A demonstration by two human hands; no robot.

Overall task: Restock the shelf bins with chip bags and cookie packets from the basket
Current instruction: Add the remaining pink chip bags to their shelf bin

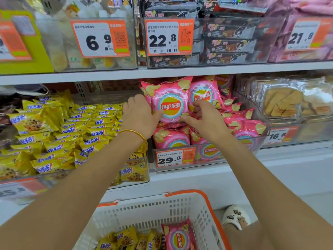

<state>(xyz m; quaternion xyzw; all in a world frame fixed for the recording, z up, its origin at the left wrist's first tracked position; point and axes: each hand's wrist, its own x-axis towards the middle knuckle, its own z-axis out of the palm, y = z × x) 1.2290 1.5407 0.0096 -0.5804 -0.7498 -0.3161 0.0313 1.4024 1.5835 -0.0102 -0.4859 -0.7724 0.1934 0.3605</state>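
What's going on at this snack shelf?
A person is restocking a shop shelf. Both hands are on one pink chip bag. The left hand grips its left edge and the right hand pinches its lower right corner, holding it upright on the matching bags in the clear bin. The basket below holds another pink bag and several yellow cookie packets, not yet shelved.

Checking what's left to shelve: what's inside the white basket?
Yellow cookie packets and one pink chip bag lie in the basket. Anything beneath them is covered; its near part is out of frame.
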